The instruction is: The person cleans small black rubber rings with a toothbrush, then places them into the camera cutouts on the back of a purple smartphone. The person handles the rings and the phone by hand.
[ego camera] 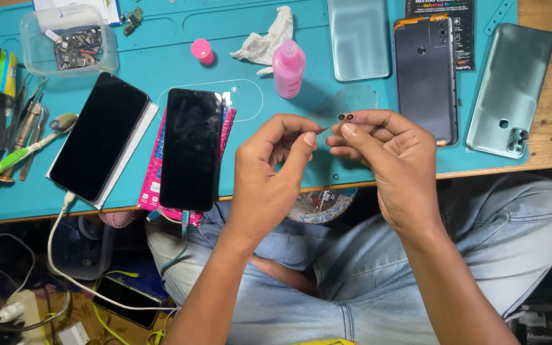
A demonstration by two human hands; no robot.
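My left hand (pixel 269 167) and my right hand (pixel 384 153) meet over the front edge of the teal work mat (pixel 276 185). Between their fingertips they pinch a thin clear film (pixel 346 105) with two small dark rings near its lower edge. The film rises behind my right fingers and is hard to make out. A black phone (pixel 191 148) lies face up on a pink box just left of my left hand, with a cable plugged in. A second black phone (pixel 100 136) lies further left on a white sheet.
A pink bottle (pixel 288 68), its cap (pixel 202 51) and a crumpled tissue (pixel 266 39) sit behind my hands. Phone back covers (pixel 509 89) and an opened phone (pixel 425 78) lie at right. A parts tub (pixel 68 41), tools and toothbrush (pixel 14 153) are at left.
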